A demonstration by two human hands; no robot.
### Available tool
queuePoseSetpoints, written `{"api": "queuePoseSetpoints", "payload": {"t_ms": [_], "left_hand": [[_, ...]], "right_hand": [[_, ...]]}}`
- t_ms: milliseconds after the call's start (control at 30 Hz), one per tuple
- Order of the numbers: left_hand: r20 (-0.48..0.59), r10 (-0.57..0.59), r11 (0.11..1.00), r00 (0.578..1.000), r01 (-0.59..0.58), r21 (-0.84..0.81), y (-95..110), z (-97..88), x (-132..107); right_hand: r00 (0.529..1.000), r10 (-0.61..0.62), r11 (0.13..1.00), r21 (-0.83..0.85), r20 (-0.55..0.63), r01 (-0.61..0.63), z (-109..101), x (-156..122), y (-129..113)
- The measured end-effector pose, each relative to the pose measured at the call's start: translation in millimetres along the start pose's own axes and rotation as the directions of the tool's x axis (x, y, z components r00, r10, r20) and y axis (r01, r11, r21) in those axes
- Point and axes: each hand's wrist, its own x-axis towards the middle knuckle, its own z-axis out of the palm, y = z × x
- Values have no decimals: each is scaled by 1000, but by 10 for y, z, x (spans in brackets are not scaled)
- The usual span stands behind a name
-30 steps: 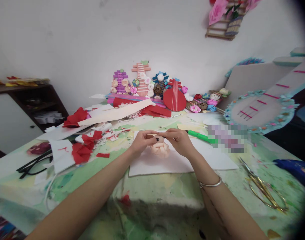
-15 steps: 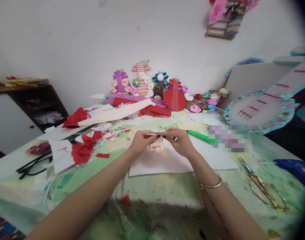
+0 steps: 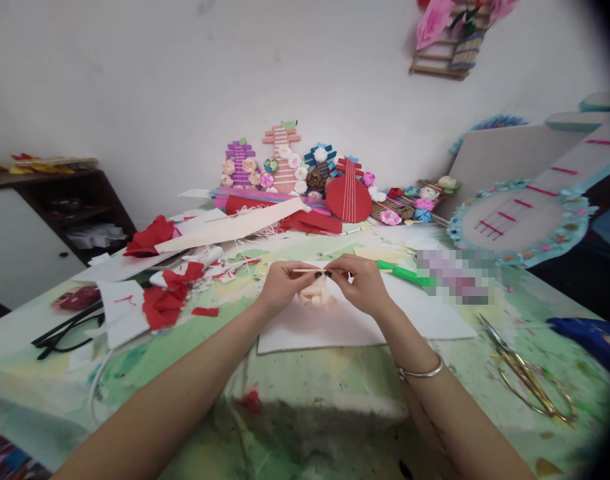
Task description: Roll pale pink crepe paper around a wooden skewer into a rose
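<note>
Both hands meet over a white board [image 3: 305, 337] near the middle of the table. My left hand [image 3: 283, 285] is closed on the left part of a thin pale stick [image 3: 305, 270]. My right hand [image 3: 359, 283] pinches the same stick toward its right part, its fingertips close to the left ones. Just below the fingers, several cream petal-like pieces [image 3: 317, 293] lie on the board, partly hidden by the hands. A green-handled tool [image 3: 407, 273] rests beyond my right hand, its kind unclear.
Gold-handled scissors [image 3: 527, 373] and a blue tool [image 3: 587, 337] lie at the right. Black-framed glasses [image 3: 69, 330] and red scraps [image 3: 165, 300] are at the left. Decorated model instruments [image 3: 349, 193] stand along the back. A large pale blue-edged instrument [image 3: 519, 217] leans at the right.
My fingertips have come slightly apart, with more of the pale stick now showing between and beside them. Both hands stay over the same spot on the board.
</note>
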Motion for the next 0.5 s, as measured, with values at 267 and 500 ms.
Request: {"api": "queuePoseSetpoints", "payload": {"t_ms": [267, 500], "left_hand": [[-35, 25, 999, 999, -24, 28, 58, 26, -21], [-1, 17, 1000, 1000, -17, -18, 29, 32, -29]], "right_hand": [[1000, 16, 999, -45, -6, -16, 0, 2, -28], [1000, 13, 993, -121, -2, -13, -8, 1, -57]]}}
